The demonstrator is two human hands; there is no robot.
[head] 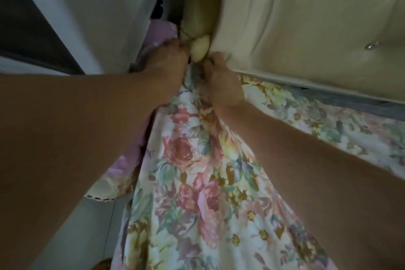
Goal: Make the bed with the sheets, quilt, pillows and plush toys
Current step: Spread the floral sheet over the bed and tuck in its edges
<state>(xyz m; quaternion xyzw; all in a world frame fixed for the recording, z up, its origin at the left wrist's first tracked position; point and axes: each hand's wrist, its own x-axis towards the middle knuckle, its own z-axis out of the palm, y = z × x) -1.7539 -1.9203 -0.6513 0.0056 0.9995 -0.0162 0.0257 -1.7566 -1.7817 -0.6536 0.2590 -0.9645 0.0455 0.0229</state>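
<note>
Far left: a dark window pane (24, 28) behind a pale frame, then a white sheer curtain (105, 6) hanging down to the bed corner. A strip of lilac cloth (157, 28) showing just under the curtain's edge and again lower, beside the left forearm.

Left hand (168, 59) reaching in from the lower left, fingers curled down and closed at the very corner, beside a small cream rounded knob (199, 49); what exactly lies pinched under the fingers cannot be told, since the fingertips are hidden and blurred. Touching the gathered edge of the floral sheet (197, 182) at the wrist side.

Right hand (221, 81) just across the knob, fingers closed on a bunched fold of the same floral sheet, knuckles pressed against the lower edge of the cream padded headboard (306, 28).

Counted: two hands, one floral sheet, one knob, one headboard with one metal stud (371, 45) visible.

Sheet spread from the corner down and to the right over the mattress, puckered into ridges between the two forearms. A scalloped stitched hem (98, 198) hanging over the left side above pale floor. Tight room at the corner: curtain on one side, headboard on the other, a narrow dark gap between. Blue-grey band (350, 99) visible under the headboard's bottom edge, at right.
</note>
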